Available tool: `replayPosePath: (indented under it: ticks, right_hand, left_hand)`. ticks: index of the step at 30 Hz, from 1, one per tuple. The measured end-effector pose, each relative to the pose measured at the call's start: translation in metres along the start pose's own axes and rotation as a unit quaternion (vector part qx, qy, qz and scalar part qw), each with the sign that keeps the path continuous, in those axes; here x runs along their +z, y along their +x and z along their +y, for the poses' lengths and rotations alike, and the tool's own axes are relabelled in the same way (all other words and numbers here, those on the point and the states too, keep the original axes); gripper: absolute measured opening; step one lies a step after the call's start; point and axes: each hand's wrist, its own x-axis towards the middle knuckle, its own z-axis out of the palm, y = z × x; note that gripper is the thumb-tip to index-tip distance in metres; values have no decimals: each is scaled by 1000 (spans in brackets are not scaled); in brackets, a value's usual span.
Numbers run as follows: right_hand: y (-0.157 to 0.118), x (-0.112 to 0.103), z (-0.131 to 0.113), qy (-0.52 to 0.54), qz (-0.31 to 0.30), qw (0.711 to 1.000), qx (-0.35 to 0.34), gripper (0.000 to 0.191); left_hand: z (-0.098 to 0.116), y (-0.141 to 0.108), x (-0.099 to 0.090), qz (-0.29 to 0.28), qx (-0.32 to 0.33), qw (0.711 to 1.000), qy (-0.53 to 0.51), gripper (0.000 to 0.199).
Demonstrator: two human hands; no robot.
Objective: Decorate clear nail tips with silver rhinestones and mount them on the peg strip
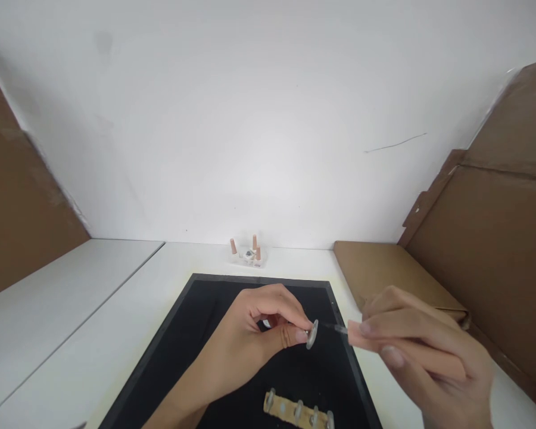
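My left hand (272,325) reaches over the black mat, thumb and forefinger pinched on a small translucent disc (312,335) standing on edge. Something small and whitish (267,323) shows inside the curl of its fingers, too hidden to name. On the right, my right hand (424,351) grips a nail polish brush (361,336) by its long pink cap. The thin brush end points left at the disc, with a slight gap between them. Below lies a tan strip (282,409) carrying several similar translucent discs, partly cut off by the lower frame edge.
A black mat (227,298) with a grey border lies on the white table (129,310). Behind it stands a clear tray (249,262) with several pink-capped pieces. A flat cardboard box (384,268) lies at the right, and cardboard panels (509,220) rise at both sides.
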Motion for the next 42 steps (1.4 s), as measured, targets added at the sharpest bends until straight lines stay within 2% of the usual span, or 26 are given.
replayPosePath:
  ticks: [4,11,16,23,28,30,36,42]
  right_hand:
    - [1,1,-2,13,-32,999,-7,14]
    - [-6,0,5,-19,32,999,9,18]
    - [1,1,0,-2,-5,1000,-21,12]
    - [-5,1,1,-12,1,1000,-3,18]
    - [-10,3,2,-27,28,998,42,17]
    - [-9,3,1,-32,15,998,48,17]
    - [1,1,0,-31,-49,998,8,30]
    - [4,1,1,-5,-48,999,7,21]
  left_hand:
    - [1,2,0,-2,3,1000,-2,11]
    - [0,0,-1,2,-27,999,23,8]
    - [1,3,0,4,-54,998,13,11]
    - [-1,2,0,-6,-48,999,-6,13]
    - [-1,-1,-2,-3,-53,999,-5,20]
    - [1,-1,-3,-2,-53,999,2,22]
    - [6,0,-2,4,-50,999,20,26]
    - [7,0,-2,11,-44,999,10,25]
